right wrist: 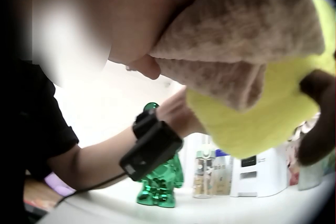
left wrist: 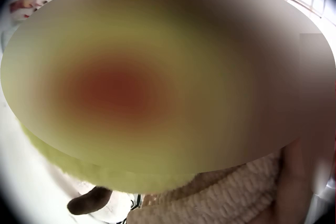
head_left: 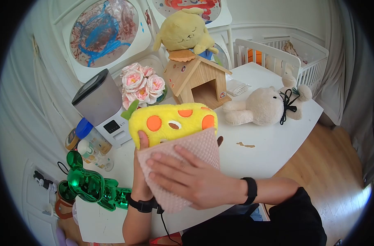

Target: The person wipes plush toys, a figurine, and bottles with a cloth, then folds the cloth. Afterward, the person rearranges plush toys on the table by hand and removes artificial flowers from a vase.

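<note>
Cloth (head_left: 205,148) partly hides yellow plush (head_left: 169,115) before wooden house (head_left: 201,74).

White table (head_left: 273,153), brown patch (head_left: 245,145) on top. Green bear (head_left: 88,182), shiny, upright near left edge. Just beyond: clear bottle (head_left: 97,156), blue-lidded bottle (head_left: 100,141), then grey-and-white machine (head_left: 117,130). Pink flowers (head_left: 141,84) between machine and wooden house (head_left: 187,80); yellow plush dog (head_left: 183,35) on roof. Pale plush (head_left: 263,107) lying right of house, black bow (head_left: 288,107). Folded white cloth (head_left: 238,87) behind it. White crib (head_left: 269,52) past table; wood floor (head_left: 322,164) at right.
</note>
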`<control>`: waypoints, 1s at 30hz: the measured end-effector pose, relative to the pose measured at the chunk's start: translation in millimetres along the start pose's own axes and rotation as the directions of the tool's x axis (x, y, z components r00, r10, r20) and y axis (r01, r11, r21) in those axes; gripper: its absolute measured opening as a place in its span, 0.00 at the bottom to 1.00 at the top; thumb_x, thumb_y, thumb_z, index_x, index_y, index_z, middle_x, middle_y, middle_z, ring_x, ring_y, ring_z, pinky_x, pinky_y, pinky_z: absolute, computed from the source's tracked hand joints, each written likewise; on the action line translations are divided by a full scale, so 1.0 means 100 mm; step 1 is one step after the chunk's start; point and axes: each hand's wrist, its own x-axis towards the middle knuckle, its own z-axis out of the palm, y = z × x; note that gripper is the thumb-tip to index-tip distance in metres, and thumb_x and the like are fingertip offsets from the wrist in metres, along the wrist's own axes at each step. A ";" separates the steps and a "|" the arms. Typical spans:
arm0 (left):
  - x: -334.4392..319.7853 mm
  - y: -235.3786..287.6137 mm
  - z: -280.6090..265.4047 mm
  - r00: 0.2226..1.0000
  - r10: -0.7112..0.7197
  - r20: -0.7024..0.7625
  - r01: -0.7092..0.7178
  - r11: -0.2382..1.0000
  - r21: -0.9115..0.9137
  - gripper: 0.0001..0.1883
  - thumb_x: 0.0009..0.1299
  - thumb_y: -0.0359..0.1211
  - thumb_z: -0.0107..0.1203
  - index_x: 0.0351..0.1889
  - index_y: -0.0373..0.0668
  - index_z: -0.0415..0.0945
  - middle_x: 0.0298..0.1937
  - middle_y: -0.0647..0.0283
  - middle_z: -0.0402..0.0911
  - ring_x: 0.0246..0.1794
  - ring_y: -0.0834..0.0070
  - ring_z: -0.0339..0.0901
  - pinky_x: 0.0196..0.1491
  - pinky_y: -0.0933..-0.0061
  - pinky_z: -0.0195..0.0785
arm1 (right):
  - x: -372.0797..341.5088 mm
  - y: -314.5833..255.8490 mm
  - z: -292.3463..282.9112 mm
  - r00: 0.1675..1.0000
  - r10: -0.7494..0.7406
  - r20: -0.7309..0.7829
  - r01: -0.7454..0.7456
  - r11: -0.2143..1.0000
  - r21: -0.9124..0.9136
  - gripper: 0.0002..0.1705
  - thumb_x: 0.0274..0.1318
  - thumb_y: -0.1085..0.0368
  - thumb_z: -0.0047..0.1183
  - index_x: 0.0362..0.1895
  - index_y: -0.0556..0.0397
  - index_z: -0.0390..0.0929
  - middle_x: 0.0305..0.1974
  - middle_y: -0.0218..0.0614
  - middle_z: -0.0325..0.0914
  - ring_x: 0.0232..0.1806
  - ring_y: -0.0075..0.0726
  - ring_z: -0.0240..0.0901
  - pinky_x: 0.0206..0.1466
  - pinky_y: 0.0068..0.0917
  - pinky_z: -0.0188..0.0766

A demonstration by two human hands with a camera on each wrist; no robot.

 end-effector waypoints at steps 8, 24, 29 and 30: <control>-0.09 -0.10 0.12 0.918 0.377 -0.122 -0.276 0.829 0.487 0.30 0.83 0.53 0.42 0.67 0.36 0.66 0.60 0.57 0.78 0.55 0.72 0.80 0.55 0.70 0.76 | -0.13 0.72 -0.46 0.813 0.479 -0.332 -0.479 0.873 0.087 0.33 0.53 0.70 0.58 0.66 0.58 0.71 0.66 0.50 0.72 0.70 0.57 0.67 0.73 0.44 0.62; -0.06 0.01 0.02 0.784 0.615 -0.088 -0.249 0.441 0.862 0.26 0.83 0.48 0.46 0.68 0.39 0.65 0.63 0.59 0.74 0.62 0.70 0.73 0.63 0.67 0.67 | -0.14 0.46 -0.52 0.683 0.707 0.182 -0.460 0.223 0.859 0.29 0.66 0.63 0.60 0.66 0.61 0.67 0.56 0.39 0.78 0.56 0.30 0.77 0.59 0.29 0.76; -0.08 0.00 0.01 0.898 0.410 -0.159 -0.263 0.791 0.552 0.24 0.82 0.45 0.49 0.66 0.37 0.65 0.61 0.58 0.75 0.61 0.72 0.72 0.64 0.67 0.66 | -0.19 0.21 -0.29 0.816 0.571 -0.091 -0.438 0.713 0.547 0.42 0.56 0.72 0.64 0.74 0.60 0.60 0.73 0.54 0.60 0.77 0.55 0.58 0.78 0.46 0.55; -0.09 -0.02 0.05 0.910 0.390 -0.143 -0.282 0.832 0.478 0.22 0.81 0.43 0.50 0.64 0.37 0.66 0.60 0.58 0.75 0.59 0.73 0.73 0.64 0.68 0.66 | -0.18 0.15 -0.26 0.817 0.570 -0.088 -0.438 0.713 0.547 0.42 0.56 0.72 0.64 0.74 0.60 0.60 0.73 0.54 0.60 0.77 0.55 0.58 0.78 0.46 0.55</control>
